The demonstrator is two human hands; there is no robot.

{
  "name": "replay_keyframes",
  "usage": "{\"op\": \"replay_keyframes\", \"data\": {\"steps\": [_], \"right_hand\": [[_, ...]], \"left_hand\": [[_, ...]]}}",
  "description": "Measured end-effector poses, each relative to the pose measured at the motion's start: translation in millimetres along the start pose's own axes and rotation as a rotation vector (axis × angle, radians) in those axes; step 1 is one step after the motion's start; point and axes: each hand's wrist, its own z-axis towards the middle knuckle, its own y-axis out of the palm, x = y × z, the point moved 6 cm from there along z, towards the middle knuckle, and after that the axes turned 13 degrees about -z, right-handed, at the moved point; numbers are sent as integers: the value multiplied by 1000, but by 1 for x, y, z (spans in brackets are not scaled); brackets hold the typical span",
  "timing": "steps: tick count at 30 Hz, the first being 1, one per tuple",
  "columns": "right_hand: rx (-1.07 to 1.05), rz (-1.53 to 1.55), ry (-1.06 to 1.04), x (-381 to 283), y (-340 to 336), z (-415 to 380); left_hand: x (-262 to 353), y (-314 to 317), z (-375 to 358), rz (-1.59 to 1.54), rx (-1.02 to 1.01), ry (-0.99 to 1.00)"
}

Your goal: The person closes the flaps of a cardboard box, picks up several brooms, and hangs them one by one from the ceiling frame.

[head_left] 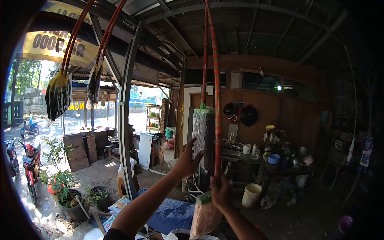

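A broom (203, 138) with a red handle hangs bristles down in the middle, its dark bristles wrapped in clear plastic under a green cap. My left hand (191, 159) reaches up to its wrapped bristles with fingers spread, fingertips right at the plastic. My right hand (221, 195) is closed around the lower end of a red-patterned handle. Below that hand is a second broom (206, 220), with a green cap and pinkish, plastic-wrapped bristles; its lower end is cut off by the frame.
Two dark wrapped brooms (59, 98) hang at the left. A metal post (127, 120) stands left of my arms. Below lies a blue tarp (172, 216). Behind are a sink (232, 153), a cream bucket (251, 195) and hanging pans (248, 115). Potted plants and motorbikes (31, 166) stand left.
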Motion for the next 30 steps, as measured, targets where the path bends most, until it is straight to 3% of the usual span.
{"op": "replay_keyframes", "data": {"steps": [3, 5, 8, 12, 13, 15, 18, 19, 20, 21, 23, 30], "right_hand": [[6, 94, -31, -26, -46, 77], [38, 93, -58, -36, -71, 125], [162, -52, -174, -47, -104, 190], [175, -143, -191, -70, -140, 259], [205, -144, -199, -80, -150, 269], [238, -150, -210, -96, -165, 290], [172, -13, -283, -114, -178, 328], [149, -2, -279, -118, -181, 343], [125, 10, -275, -121, -184, 355], [125, 10, -276, -128, -190, 360], [-3, 62, -257, -141, -193, 367], [82, -91, -249, -170, -195, 383]], "left_hand": [[-3, 13, -2, 217, 78, 120], [3, 26, 2, 204, 58, 48], [15, 38, 1, 305, 205, -209], [24, 40, 8, 439, 295, -302], [18, 37, 12, 434, 299, -297], [0, 23, 27, 448, 289, -107], [-42, -4, 51, 389, 236, -246], [-58, -15, 54, 385, 234, -243], [-68, -26, 55, 394, 259, -109], [-69, -35, 54, 404, 284, 26], [-63, -50, 47, 451, 312, 55], [-20, -69, 19, 527, 329, 82]]}}
